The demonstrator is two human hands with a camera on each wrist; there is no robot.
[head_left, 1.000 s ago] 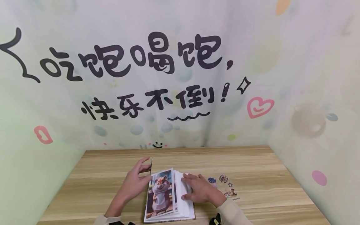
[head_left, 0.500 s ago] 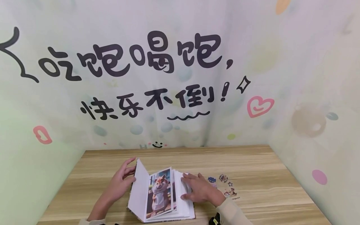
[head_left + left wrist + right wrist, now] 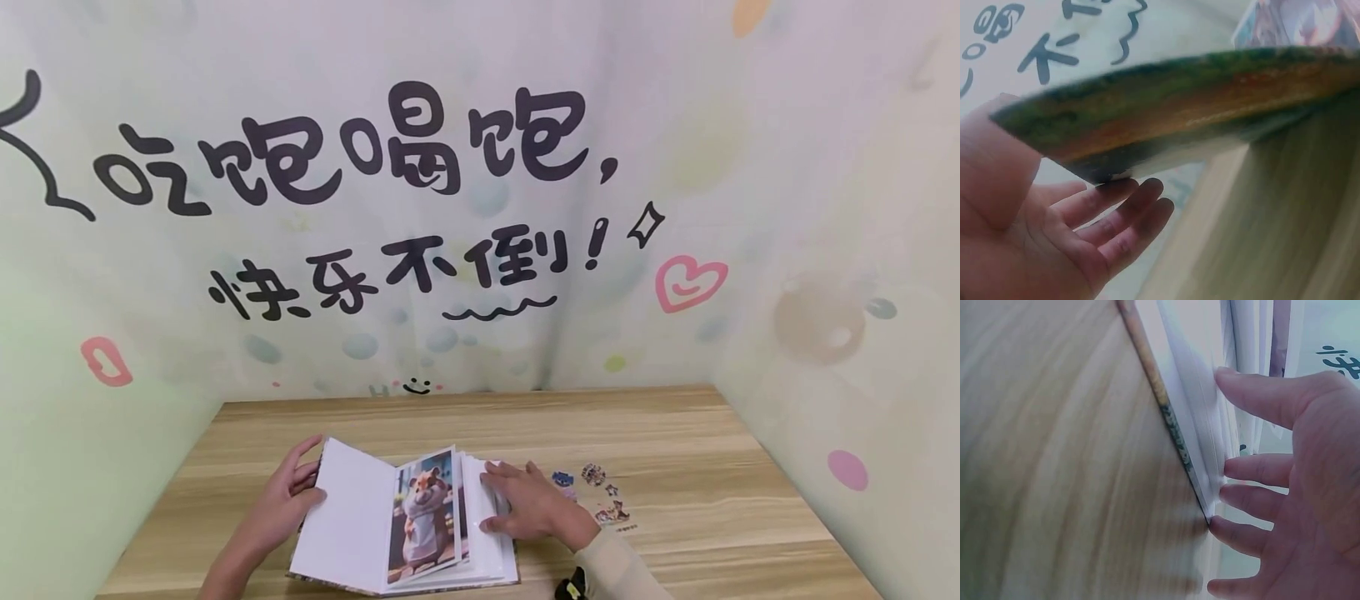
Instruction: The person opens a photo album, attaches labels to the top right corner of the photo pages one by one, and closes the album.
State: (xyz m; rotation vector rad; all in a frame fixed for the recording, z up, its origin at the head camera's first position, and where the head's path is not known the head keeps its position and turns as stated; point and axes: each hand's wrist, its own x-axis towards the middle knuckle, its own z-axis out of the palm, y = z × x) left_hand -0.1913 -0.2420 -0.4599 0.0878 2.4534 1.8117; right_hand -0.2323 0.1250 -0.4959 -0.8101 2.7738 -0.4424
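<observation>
A photo album lies on the table with its white-lined front cover (image 3: 345, 521) swung partway to the left. A picture of a hamster in an apron (image 3: 426, 521) shows on the first leaf. My left hand (image 3: 273, 504) holds the cover's outer edge, thumb on the white inside and fingers behind. The left wrist view shows the cover's patterned outer face (image 3: 1172, 119) over the fingers. My right hand (image 3: 536, 504) rests on the right edge of the white pages (image 3: 1194, 394), its fingers extended and spread in the right wrist view.
Several small colourful stickers (image 3: 613, 512) lie on the wooden table (image 3: 712, 500) just right of my right hand. A printed fabric backdrop (image 3: 480, 350) with large black writing rises behind the table's far edge, and pale panels flank both sides.
My left hand has moved left and down, swinging the album's cover from nearly upright to leaning well open. The right hand has stayed on the pages.
</observation>
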